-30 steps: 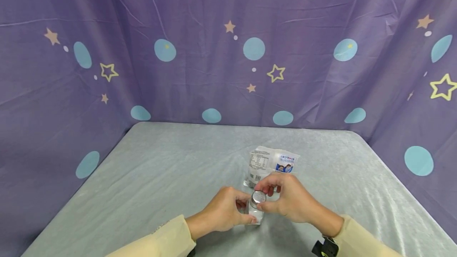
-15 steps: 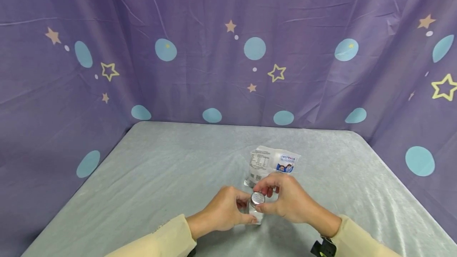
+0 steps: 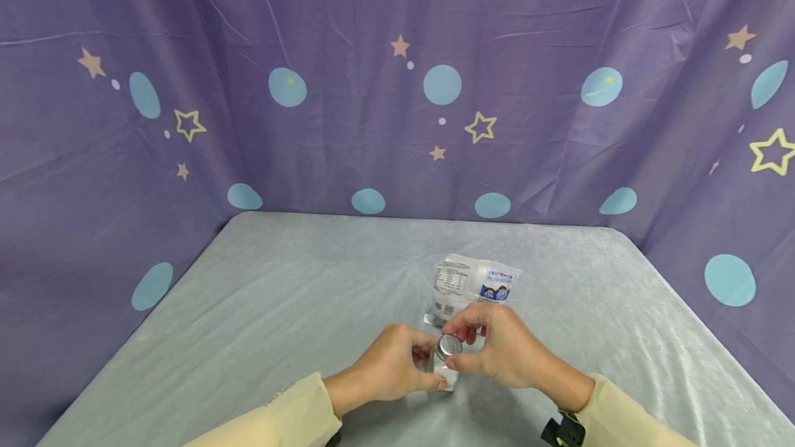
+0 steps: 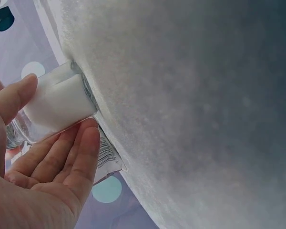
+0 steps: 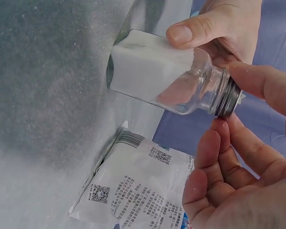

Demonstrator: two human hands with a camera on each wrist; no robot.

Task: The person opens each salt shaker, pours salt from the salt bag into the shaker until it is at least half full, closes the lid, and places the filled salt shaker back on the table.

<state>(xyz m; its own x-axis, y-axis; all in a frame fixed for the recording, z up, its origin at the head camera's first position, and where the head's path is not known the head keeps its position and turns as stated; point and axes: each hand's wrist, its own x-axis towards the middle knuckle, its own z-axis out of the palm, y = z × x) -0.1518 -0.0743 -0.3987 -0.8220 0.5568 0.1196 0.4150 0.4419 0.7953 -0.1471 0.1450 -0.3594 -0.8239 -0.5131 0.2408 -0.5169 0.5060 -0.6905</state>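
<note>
A small clear glass shaker jar [image 5: 155, 71], partly filled with white powder or grains, stands upright on the table near its front. My left hand [image 3: 388, 364] grips the body of the jar, thumb on one side and fingers on the other. On the jar's neck sits a metal cap [image 3: 450, 345], its top perforated. My right hand [image 3: 503, 347] pinches that cap between thumb and fingers. In the right wrist view the thumb and fingertips [image 5: 220, 126] meet the cap's rim. Just behind the hands stands a white printed plastic bag [image 3: 475, 281].
A pale grey cloth covers the table [image 3: 279, 281]. Purple curtains [image 3: 348, 88] with stars and dots rise behind it and at both sides. Dark wrist devices [image 3: 565, 428] show at the cuffs.
The cap shifts and turns very slightly under the right fingers. The left hand, the jar's body and the bag stay where they were.
</note>
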